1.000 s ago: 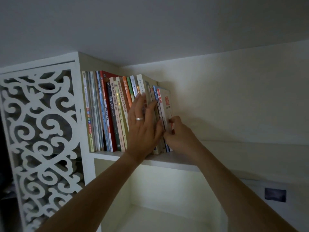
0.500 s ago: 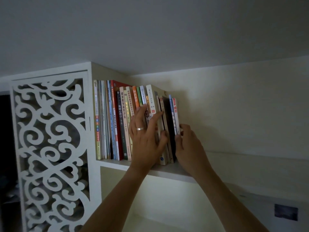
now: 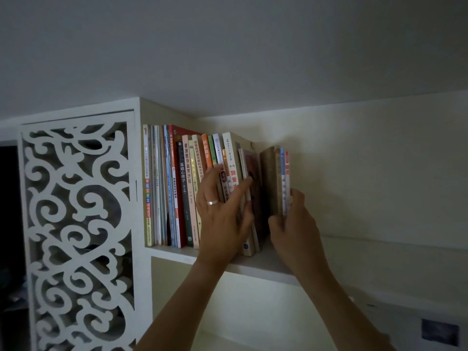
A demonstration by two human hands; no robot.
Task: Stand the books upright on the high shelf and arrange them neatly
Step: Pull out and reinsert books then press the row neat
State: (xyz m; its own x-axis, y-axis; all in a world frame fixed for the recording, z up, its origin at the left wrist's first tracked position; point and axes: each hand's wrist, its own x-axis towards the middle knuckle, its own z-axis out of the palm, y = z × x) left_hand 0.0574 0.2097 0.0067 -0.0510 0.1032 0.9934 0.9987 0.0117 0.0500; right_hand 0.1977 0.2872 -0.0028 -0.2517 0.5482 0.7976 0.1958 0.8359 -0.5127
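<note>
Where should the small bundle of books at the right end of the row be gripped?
Grip the right-end bundle low on its spines, coming from the front. It stands upright, apart from the row, both faces free; the right hand already holds it there, thumb left, fingers right.

Dim room; white fretwork panel (image 3: 76, 224) (scroll-cut), pale wall (image 3: 379, 160).

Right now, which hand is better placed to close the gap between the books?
Right hand: it grips the separated end books and can slide them left. Left hand merely braces the main row.
</note>
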